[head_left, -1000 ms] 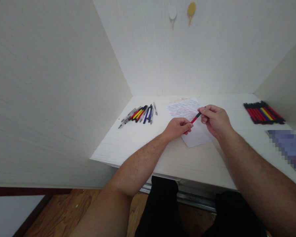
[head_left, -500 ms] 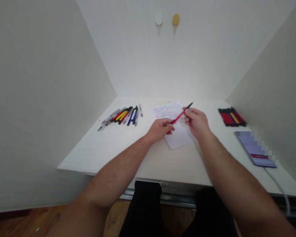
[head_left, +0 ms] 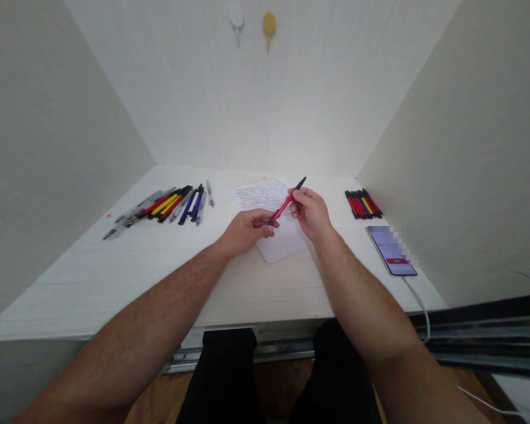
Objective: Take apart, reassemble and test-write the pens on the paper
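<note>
A red pen (head_left: 284,205) with black ends is held slantwise above the paper, its upper end pointing away to the right. My right hand (head_left: 311,213) pinches it near the upper black part. The fingers of my left hand (head_left: 246,231) close around the lower black end, where the clip is. Beneath both hands lies a white paper sheet (head_left: 282,241); its far part carries rows of coloured pen strokes (head_left: 265,193). My hands hide some of the sheet.
To the left lies a loose pile of pens (head_left: 163,203), clear, red, yellow and blue. At the right, a neat row of mostly red pens (head_left: 363,205) sits behind a phone (head_left: 391,250) with a white cable (head_left: 421,303). Walls enclose the white table (head_left: 159,259).
My view has turned to the right, so the table and everything on it appear farther left. Both hands keep hold of the red pen in nearly the same pose.
</note>
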The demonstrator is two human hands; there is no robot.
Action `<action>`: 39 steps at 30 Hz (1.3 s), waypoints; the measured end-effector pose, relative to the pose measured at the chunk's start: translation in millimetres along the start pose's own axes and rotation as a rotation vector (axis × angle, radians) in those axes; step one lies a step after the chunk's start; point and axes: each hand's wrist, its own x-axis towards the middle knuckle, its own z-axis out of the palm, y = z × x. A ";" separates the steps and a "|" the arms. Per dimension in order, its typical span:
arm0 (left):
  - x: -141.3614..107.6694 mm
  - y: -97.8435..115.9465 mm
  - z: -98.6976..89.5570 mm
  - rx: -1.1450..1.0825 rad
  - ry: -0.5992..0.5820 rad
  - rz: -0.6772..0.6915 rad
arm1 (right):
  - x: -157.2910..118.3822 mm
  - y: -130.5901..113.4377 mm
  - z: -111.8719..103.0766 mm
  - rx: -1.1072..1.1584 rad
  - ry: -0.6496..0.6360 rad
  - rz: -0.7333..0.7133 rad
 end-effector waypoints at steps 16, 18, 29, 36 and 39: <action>1.2 1.8 1.2 0.029 0.007 -0.008 | -1.3 0.4 2.8 -0.016 -0.020 0.011; 1.2 1.4 1.3 0.045 -0.003 0.005 | -1.3 0.9 3.3 -0.008 -0.018 0.012; 6.1 -7.6 -18.1 0.846 0.134 0.099 | 7.1 3.4 -6.7 -0.156 0.214 -0.076; 14.9 -21.6 -30.4 1.083 0.079 -0.074 | 8.3 6.7 -11.1 -0.136 0.181 -0.010; 16.2 -24.0 -30.6 1.095 0.070 -0.067 | 9.2 8.9 -12.0 -0.112 0.165 -0.040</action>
